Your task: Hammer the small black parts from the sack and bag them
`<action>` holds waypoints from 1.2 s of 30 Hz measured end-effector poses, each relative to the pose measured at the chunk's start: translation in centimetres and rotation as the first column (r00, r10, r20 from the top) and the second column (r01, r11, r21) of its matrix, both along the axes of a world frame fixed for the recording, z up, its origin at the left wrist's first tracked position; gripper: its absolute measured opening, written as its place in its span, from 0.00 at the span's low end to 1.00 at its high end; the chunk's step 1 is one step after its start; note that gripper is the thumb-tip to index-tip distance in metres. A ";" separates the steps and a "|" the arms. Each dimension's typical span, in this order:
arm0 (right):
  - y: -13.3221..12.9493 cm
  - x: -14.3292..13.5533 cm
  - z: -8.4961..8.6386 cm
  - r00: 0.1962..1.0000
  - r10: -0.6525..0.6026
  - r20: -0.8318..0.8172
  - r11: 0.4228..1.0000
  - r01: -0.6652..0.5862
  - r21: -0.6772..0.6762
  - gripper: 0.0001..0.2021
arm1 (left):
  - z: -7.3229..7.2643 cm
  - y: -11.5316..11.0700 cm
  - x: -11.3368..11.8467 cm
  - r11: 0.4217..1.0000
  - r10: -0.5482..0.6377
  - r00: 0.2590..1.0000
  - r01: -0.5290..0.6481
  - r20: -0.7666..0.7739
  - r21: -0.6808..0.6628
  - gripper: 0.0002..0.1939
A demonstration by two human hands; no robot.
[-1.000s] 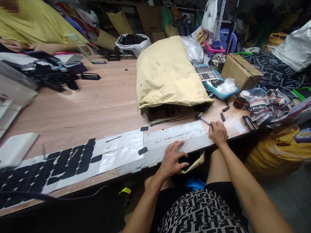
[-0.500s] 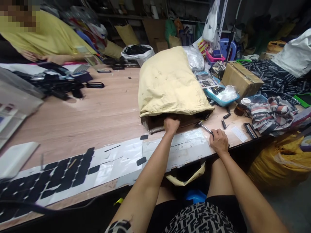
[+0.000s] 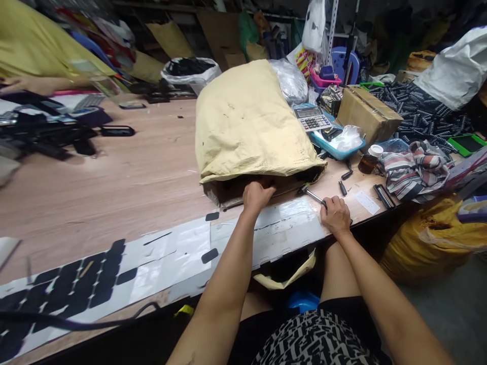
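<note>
A large pale yellow sack (image 3: 243, 121) lies on the table with its mouth toward me, and a cardboard edge shows inside the opening. My left hand (image 3: 257, 196) is at that mouth, its fingers curled; what they hold, if anything, is hidden in the shadow. To the right, my right hand (image 3: 336, 215) is closed round the handle of a small hammer (image 3: 315, 196). The hammer's head points at the sack's front right corner. Beneath both hands runs a pale board (image 3: 283, 234) along the table edge.
Black rounded pieces (image 3: 76, 281) lie in rows on white sheets at left. At right stand a calculator (image 3: 312, 118), a blue tray (image 3: 342, 152), a cardboard box (image 3: 367, 114) and a brown bottle (image 3: 370, 159). A co-worker's yellow sleeve (image 3: 41, 45) shows at upper left.
The view has swung right, so everything sits further left. My left hand has drawn back slightly, with more of it showing at the sack's mouth. My right hand stays on the hammer.
</note>
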State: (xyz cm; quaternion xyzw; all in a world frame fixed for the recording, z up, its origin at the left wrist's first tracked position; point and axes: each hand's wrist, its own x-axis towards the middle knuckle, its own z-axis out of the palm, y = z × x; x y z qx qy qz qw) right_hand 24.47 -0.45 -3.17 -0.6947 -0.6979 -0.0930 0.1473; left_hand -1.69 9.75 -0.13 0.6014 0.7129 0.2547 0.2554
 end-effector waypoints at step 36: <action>-5.0 0.2 2.6 0.834 0.177 -0.523 0.978 -0.210 -0.003 0.17 | -5.2 -10.3 -0.2 0.903 -0.373 0.915 0.321 0.152 0.285 0.08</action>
